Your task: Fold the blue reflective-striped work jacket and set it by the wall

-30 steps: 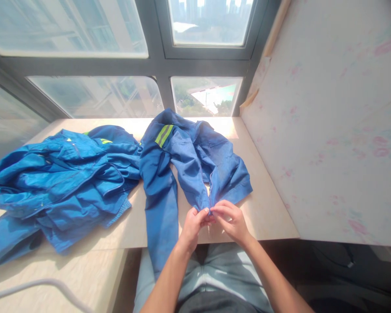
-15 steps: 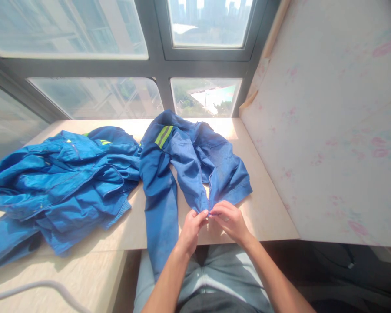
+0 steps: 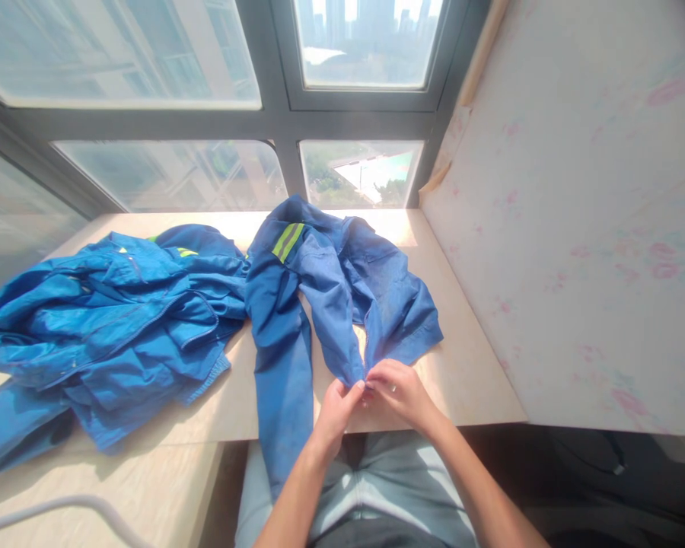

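A blue work jacket [image 3: 325, 278] with a yellow-and-grey reflective band lies in front of me, one sleeve hanging over the near edge of the table. Its front is parted, and the two zipper edges come together at the bottom hem. My left hand [image 3: 336, 411] pinches the hem on the left side of the zipper. Right beside it, my right hand [image 3: 399, 388] pinches the other zipper edge at its lower end. The fingertips of both hands nearly touch. Fingers cover the zipper's end, so whether its halves are joined cannot be seen.
A second blue jacket [image 3: 131, 320] lies crumpled at the left. The pale table [image 3: 468, 380] meets a window frame [image 3: 354, 122] at the back and a flower-patterned wall [image 3: 576, 228] at the right. A grey hose [image 3: 68, 501] curves across the lower left surface.
Both hands have shifted slightly toward me with the hem, still pinching the zipper ends. The view has tilted a little; the jackets lie as before.
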`<action>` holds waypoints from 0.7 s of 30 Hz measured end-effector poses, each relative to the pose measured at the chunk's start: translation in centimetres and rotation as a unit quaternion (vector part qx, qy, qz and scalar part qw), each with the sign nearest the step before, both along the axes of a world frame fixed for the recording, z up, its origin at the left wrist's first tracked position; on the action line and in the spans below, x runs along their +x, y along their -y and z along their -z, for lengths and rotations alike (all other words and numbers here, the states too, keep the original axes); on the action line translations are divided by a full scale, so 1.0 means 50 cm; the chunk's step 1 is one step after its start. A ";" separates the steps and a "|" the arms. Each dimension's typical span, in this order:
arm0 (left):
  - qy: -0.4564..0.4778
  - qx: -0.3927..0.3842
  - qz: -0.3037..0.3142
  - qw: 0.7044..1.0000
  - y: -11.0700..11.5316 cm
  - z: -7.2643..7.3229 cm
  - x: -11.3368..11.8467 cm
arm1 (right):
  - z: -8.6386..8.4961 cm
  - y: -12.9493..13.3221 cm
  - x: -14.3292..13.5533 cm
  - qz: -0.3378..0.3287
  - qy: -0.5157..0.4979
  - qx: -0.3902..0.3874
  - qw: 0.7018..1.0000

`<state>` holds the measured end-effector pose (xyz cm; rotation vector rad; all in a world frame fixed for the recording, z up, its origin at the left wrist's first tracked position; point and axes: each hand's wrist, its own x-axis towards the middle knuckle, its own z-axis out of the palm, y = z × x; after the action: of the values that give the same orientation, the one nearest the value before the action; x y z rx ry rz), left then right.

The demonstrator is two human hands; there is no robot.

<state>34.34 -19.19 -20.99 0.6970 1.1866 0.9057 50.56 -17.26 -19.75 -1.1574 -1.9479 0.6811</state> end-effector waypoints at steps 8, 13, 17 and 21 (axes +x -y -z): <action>-0.068 0.083 -0.031 0.994 0.007 -0.019 -0.003 | -0.036 -0.045 -0.017 0.008 0.119 0.025 0.993; -0.036 0.058 -0.050 0.996 0.005 -0.002 -0.015 | -0.070 -0.056 -0.028 -0.040 0.139 0.001 0.989; -0.108 0.090 -0.069 0.988 0.008 0.007 -0.014 | -0.067 -0.040 -0.026 -0.048 0.090 -0.016 0.995; -0.181 0.130 -0.015 0.975 0.011 -0.009 -0.010 | -0.041 -0.015 -0.026 0.011 0.093 0.015 0.995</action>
<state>33.83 -19.74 -20.52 1.0939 1.4147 0.9967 49.28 -16.49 -17.72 -1.2590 -2.0895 0.5462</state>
